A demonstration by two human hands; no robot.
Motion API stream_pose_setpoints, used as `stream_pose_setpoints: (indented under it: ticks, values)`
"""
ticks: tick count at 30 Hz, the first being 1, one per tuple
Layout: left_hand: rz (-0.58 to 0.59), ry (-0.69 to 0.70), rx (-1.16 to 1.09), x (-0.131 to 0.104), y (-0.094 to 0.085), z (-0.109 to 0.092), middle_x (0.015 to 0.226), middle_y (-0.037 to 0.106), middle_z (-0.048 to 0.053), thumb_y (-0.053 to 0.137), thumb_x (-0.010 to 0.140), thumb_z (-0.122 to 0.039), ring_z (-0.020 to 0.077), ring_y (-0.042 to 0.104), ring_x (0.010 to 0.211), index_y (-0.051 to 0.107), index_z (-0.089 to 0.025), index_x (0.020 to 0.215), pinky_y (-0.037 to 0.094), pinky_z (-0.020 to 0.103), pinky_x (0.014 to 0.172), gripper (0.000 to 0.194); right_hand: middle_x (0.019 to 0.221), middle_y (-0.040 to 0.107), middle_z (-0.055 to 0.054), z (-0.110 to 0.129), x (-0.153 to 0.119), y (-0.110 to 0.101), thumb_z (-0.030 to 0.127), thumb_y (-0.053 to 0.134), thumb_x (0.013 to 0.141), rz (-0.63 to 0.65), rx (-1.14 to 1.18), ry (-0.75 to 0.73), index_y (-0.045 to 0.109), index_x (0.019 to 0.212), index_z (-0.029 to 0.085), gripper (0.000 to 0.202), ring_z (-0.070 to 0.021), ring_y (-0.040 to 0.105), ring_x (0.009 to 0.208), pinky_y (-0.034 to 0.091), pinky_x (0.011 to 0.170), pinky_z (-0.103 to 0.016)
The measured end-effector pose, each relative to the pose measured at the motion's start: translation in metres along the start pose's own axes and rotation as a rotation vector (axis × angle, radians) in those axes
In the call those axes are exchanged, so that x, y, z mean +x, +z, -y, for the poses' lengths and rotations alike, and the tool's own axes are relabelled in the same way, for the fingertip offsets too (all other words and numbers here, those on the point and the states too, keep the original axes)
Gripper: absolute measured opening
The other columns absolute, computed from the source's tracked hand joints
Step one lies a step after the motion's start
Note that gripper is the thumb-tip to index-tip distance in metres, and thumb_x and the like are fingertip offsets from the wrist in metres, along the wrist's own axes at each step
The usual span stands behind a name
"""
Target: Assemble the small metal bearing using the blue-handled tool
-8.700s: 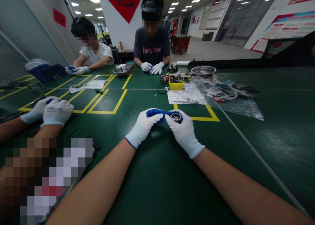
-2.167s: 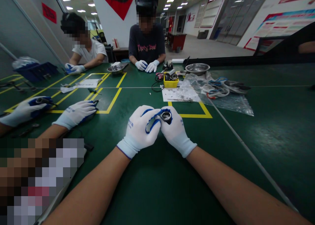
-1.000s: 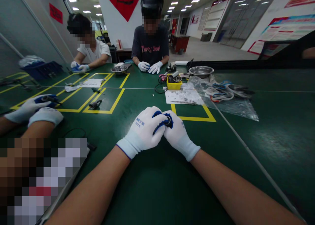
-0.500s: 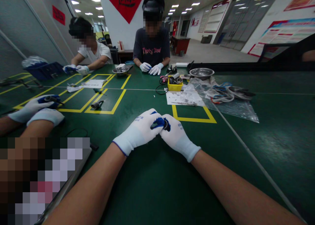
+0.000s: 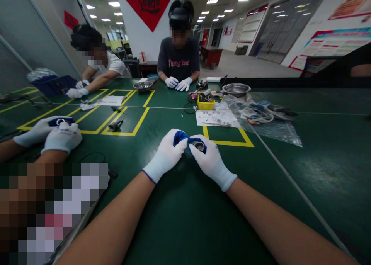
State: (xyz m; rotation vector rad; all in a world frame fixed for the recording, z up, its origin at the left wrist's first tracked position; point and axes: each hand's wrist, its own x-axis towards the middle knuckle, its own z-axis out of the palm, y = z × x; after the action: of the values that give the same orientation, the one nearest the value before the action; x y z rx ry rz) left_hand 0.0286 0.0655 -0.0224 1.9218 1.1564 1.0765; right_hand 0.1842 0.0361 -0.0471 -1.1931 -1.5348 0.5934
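Note:
My right hand [image 5: 211, 157], in a white glove with blue palm, is closed around a small round metal connector [image 5: 199, 146]. The connector's open end faces me and shows a dark inner face with small holes. Just left of it is my left hand [image 5: 169, 153], gloved alike, thumb and fingers brought together in a pinch. Whatever those fingers hold, if anything, is hidden. The fingertips of both hands nearly meet above the green table [image 5: 179, 207].
Beyond my hands lie a paper sheet [image 5: 216, 119] with small parts, a yellow bin [image 5: 206, 104], a steel bowl [image 5: 236, 89] and a plastic bag [image 5: 278, 130]. Another connector [image 5: 116, 125] lies left. A co-worker's gloved hands [image 5: 62, 135] work beside me; two people sit opposite.
My left hand has drawn slightly left, off the connector. The connector has turned in my right hand so its end face shows. The neighbouring co-worker's hands have shifted right.

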Motion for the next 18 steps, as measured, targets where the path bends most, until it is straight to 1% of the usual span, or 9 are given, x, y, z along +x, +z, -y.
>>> stream_pose_setpoints:
  ticks: [3, 5, 9, 14, 18]
  values:
    - [-0.017, -0.059, -0.07, -0.0005, 0.0035, -0.0001, 0.083, 0.068, 0.002, 0.06, 0.091, -0.021, 0.0188, 0.065, 0.078, 0.062, -0.018, 0.088, 0.056, 0.034, 0.076, 0.005, 0.089, 0.077, -0.008, -0.0032, 0.0021, -0.0011, 0.038, 0.059, 0.087, -0.049, 0.029, 0.035, 0.069, 0.087, 0.022, 0.019, -0.0267, 0.073, 0.089, 0.057, 0.083, -0.042]
    - [-0.033, -0.076, -0.073, -0.0013, 0.0061, -0.0005, 0.083, 0.068, 0.002, 0.061, 0.09, -0.02, 0.0189, 0.066, 0.078, 0.062, -0.018, 0.087, 0.057, 0.034, 0.076, 0.004, 0.087, 0.077, -0.008, -0.0046, 0.0034, -0.0019, 0.039, 0.06, 0.086, -0.071, 0.037, 0.062, 0.069, 0.085, 0.022, 0.02, -0.027, 0.072, 0.088, 0.057, 0.082, -0.042]
    - [-0.039, -0.114, -0.109, -0.002, 0.0094, -0.0005, 0.083, 0.069, 0.003, 0.062, 0.089, -0.022, 0.0191, 0.066, 0.078, 0.063, -0.018, 0.087, 0.058, 0.034, 0.075, 0.004, 0.083, 0.076, -0.007, -0.0038, 0.0041, -0.0018, 0.041, 0.062, 0.083, -0.056, 0.039, 0.099, 0.069, 0.082, 0.022, 0.02, -0.0266, 0.071, 0.083, 0.058, 0.078, -0.042]
    - [-0.022, -0.156, -0.181, -0.0014, 0.009, 0.0002, 0.077, 0.069, 0.002, 0.063, 0.087, -0.024, 0.0186, 0.065, 0.072, 0.065, -0.018, 0.085, 0.058, 0.032, 0.067, 0.006, 0.078, 0.075, -0.005, -0.0014, 0.0036, -0.0004, 0.04, 0.062, 0.082, -0.05, 0.026, 0.114, 0.068, 0.078, 0.023, 0.019, -0.0247, 0.07, 0.077, 0.057, 0.074, -0.039]
    - [-0.002, -0.167, -0.202, -0.0014, 0.0082, -0.0005, 0.077, 0.07, 0.003, 0.063, 0.087, -0.026, 0.0192, 0.066, 0.073, 0.066, -0.018, 0.086, 0.058, 0.033, 0.068, 0.008, 0.077, 0.074, -0.004, -0.0007, 0.0039, -0.001, 0.039, 0.062, 0.082, -0.052, 0.032, 0.133, 0.068, 0.078, 0.023, 0.018, -0.024, 0.07, 0.076, 0.057, 0.073, -0.038]
